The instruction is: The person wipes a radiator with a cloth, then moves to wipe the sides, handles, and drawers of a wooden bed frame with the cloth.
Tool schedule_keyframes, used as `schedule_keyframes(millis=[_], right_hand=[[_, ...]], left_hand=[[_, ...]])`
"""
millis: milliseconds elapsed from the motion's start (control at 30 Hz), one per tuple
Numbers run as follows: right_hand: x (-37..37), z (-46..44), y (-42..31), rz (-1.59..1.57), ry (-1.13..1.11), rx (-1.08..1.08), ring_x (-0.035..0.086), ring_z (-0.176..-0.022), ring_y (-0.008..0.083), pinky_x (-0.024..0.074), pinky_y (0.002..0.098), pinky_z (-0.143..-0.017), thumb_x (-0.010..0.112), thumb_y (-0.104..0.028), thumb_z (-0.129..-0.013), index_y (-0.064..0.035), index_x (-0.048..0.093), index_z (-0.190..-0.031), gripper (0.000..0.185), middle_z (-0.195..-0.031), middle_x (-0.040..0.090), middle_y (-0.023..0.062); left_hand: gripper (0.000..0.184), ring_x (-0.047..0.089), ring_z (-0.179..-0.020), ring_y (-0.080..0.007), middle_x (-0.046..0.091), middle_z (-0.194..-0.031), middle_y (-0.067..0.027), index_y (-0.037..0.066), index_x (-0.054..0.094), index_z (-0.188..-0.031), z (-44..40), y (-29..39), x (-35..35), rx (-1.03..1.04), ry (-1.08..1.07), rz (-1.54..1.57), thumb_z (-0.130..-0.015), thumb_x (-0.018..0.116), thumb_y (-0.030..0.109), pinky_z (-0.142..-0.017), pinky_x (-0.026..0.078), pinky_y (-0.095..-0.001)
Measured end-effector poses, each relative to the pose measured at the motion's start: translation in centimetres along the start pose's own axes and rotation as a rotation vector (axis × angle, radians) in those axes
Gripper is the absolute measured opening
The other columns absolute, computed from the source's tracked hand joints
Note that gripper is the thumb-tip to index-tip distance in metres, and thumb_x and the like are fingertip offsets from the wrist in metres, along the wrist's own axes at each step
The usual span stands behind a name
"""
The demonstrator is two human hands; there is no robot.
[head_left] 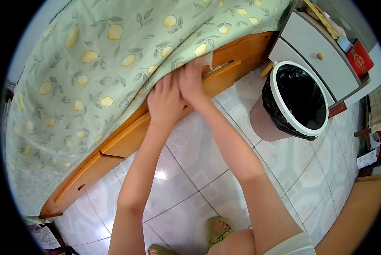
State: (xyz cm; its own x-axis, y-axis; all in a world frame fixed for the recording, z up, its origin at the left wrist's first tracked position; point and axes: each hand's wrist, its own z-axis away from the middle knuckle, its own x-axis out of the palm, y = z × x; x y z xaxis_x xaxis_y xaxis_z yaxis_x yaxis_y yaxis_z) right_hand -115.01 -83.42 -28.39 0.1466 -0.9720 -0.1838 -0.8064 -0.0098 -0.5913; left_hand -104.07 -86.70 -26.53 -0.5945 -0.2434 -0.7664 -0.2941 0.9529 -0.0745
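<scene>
A pale green sheet with a lemon print [129, 59] hangs over the side of a wooden bed frame [258, 44]. My left hand [165, 100] lies at the sheet's lower edge, fingers stretched out and their tips tucked under the cloth. Beside it, touching or overlapping it, my right hand [191, 80] reaches to the same edge; its fingers are blurred and partly hidden, so any hold is unclear. Just below both hands runs a wooden drawer front [222, 76], its top standing slightly away from the frame, with something whitish showing in the gap.
A bin [262, 121] lined with a black bag stands on the tiled floor [186, 170] to the right. Behind it is a white drawer cabinet [303, 46] with a red box [360, 59] on it. My feet wear green slippers [220, 229] at the bottom.
</scene>
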Motion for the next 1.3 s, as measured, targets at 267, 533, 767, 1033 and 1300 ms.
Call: schedule_keyframes(millis=[267,533,767,1033,1300], right_hand=[[2.1,3.6,-3.5,-0.033,-0.226,-0.007,0.041,-0.113,0.044,0.0252,0.052,-0.101,0.053,-0.023,-0.083,-0.0004,0.054,-0.116,0.04,-0.115,0.054,0.0222],[1.1,1.6,3.1,-0.254,0.224,0.368,0.03,-0.126,0.0398,0.0252,0.0437,-0.104,0.054,-0.025,-0.086,0.0043,0.039,-0.128,0.054,-0.135,0.033,0.0271],[-6.7,-3.8,11.3,-0.229,0.077,0.445,0.041,-0.122,0.0266,0.0312,0.0355,-0.103,0.055,-0.018,-0.089,0.0034,0.036,-0.133,0.053,-0.134,0.043,0.016],[-6.6,-2.7,11.2,-0.38,0.191,0.637,0.031,-0.13,0.025,0.0253,0.0331,-0.106,0.05,-0.013,-0.091,0.0034,0.03,-0.136,0.052,-0.142,0.03,0.0165],[-0.2,2.6,-0.8,-0.183,0.024,0.436,0.028,-0.127,0.0383,0.0209,0.04,-0.108,0.049,-0.01,-0.086,0.0074,0.037,-0.129,0.048,-0.136,0.031,0.0261]], left_hand=[[0.057,0.045,-0.113,-0.0369,0.045,-0.128,-0.0188,0.0,0.048,-0.127,6.0,-2.6,1.0,-0.131,0.031,-0.071,-0.078,0.058,0.03,-0.095,0.035,-0.0473],[0.043,0.049,-0.115,-0.0326,0.051,-0.126,-0.0154,0.004,0.055,-0.122,0.2,-0.4,4.7,0.192,0.003,-0.179,-0.086,0.051,0.026,-0.098,0.037,-0.0443],[0.043,0.041,-0.124,-0.0247,0.043,-0.135,-0.0108,0.01,0.043,-0.133,-8.6,4.9,10.6,0.189,0.128,-0.389,-0.095,0.041,0.03,-0.101,0.036,-0.0376],[0.04,0.047,-0.115,-0.0231,0.049,-0.126,-0.009,0.008,0.046,-0.128,-7.5,6.2,9.8,0.137,0.122,-0.086,-0.094,0.039,0.028,-0.093,0.043,-0.0332],[0.035,0.052,-0.105,-0.0185,0.055,-0.113,-0.0041,0.01,0.053,-0.121,1.4,-4.1,3.8,0.507,-0.042,-0.865,-0.09,0.044,0.025,-0.087,0.045,-0.0306]])
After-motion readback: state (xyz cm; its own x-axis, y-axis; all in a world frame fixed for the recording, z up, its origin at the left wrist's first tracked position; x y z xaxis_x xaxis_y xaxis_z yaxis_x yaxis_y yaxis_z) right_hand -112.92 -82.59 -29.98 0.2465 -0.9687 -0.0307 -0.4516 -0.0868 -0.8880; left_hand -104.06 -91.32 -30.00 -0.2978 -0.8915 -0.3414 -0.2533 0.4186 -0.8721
